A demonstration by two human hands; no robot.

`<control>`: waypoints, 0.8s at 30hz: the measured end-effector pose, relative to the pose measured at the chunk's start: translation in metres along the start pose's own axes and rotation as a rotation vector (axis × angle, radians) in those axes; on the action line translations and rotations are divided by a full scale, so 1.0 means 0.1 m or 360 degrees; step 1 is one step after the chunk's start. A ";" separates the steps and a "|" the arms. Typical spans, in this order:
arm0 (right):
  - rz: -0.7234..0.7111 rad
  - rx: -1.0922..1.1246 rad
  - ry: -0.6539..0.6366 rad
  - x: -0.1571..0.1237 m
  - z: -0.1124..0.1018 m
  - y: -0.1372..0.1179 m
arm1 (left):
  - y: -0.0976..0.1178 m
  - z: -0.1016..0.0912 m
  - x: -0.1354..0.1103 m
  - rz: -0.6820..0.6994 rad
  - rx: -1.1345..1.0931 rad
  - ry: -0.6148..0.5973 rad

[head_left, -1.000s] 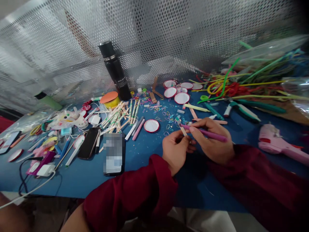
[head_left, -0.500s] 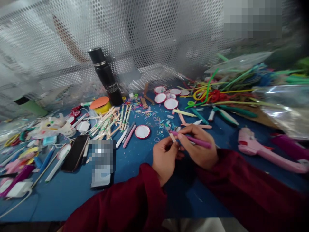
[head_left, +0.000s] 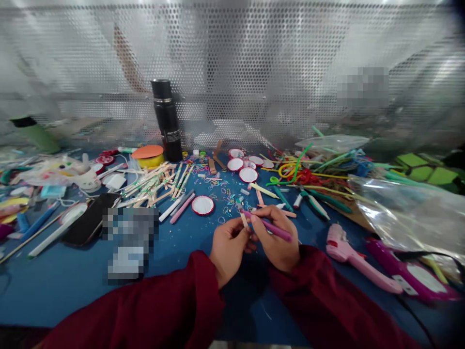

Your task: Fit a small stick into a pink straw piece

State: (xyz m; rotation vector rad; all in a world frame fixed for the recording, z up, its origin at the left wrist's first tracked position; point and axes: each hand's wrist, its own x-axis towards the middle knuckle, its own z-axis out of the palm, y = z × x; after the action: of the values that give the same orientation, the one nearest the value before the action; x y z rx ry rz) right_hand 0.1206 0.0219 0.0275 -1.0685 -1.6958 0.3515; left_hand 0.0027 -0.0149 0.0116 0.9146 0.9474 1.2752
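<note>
My left hand (head_left: 228,246) is closed, pinching a pale craft stick (head_left: 244,219) between thumb and fingers. In my right hand (head_left: 279,242) is a purple marker pen (head_left: 278,230), gripped as for writing, its tip by the upper part of the stick. Whether the tip touches the stick cannot be made out. Just beyond both hands, small coloured rubber bands (head_left: 228,201) lie scattered on the blue table (head_left: 174,264). White discs with red rims (head_left: 202,205) lie to the left and farther back. Several markers (head_left: 182,208) rest beside the nearest disc.
A pile of craft sticks (head_left: 152,182), a black bottle (head_left: 167,121) and phones (head_left: 90,220) are on the left. To the right lie a pink glue gun (head_left: 343,249), a purple device (head_left: 407,271), pliers (head_left: 316,206), pipe cleaners (head_left: 327,167) and a clear plastic bag (head_left: 403,208). Perforated metal (head_left: 232,72) stands behind.
My view has levelled and swung to the right, so the scene sits farther left. Both hands keep the same holds on the stick and the marker.
</note>
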 end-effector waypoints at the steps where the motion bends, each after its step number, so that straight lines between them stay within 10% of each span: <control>1: -0.0037 -0.0006 0.0017 0.00 0.01 0.01 | -0.01 -0.01 0.00 0.0007 -0.0003 -0.0005; 24: -0.0207 -0.0198 0.0038 -0.06 -0.01 0.04 | -0.04 0.00 -0.01 0.0086 -0.0004 0.0014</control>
State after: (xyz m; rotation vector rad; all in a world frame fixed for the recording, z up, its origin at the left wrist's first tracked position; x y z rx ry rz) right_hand 0.1236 0.0192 0.0220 -1.0415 -1.7742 0.1517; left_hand 0.0042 -0.0162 0.0085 0.9385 0.9333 1.3269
